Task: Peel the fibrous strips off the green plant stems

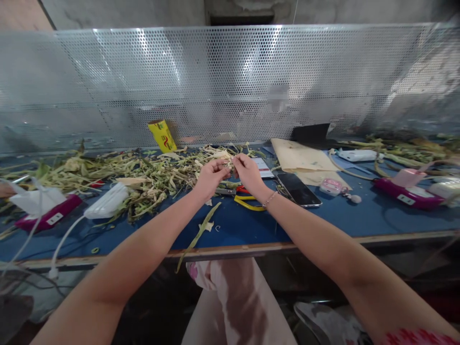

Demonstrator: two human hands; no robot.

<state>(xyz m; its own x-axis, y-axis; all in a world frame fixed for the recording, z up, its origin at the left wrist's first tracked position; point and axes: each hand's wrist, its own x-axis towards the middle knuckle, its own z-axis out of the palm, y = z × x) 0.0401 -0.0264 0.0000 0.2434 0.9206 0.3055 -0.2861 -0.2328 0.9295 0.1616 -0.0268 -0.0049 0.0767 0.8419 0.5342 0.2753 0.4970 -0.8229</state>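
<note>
Above the blue table, my left hand (212, 176) and my right hand (247, 171) meet with fingertips pinched close together. Between them is a small pale plant piece (229, 163), too small to make out clearly. A wide heap of dried green and yellowish plant stalks (158, 179) lies behind and to the left of my left hand. Under my hands rests a pair of scissors (247, 201) with red and yellow handles, partly covered by my right wrist. Nearer the table edge lies one long green stalk (201, 230), its end hanging over, beside small pale scraps (206, 226).
A phone with a lit screen (263, 167), a dark phone (299, 189), brown paper (305, 155) and a pink case (331, 187) are right of centre. Purple power strips (53, 213) with cables sit at both sides. A yellow packet (162, 136) leans on the perforated metal panel (223, 72).
</note>
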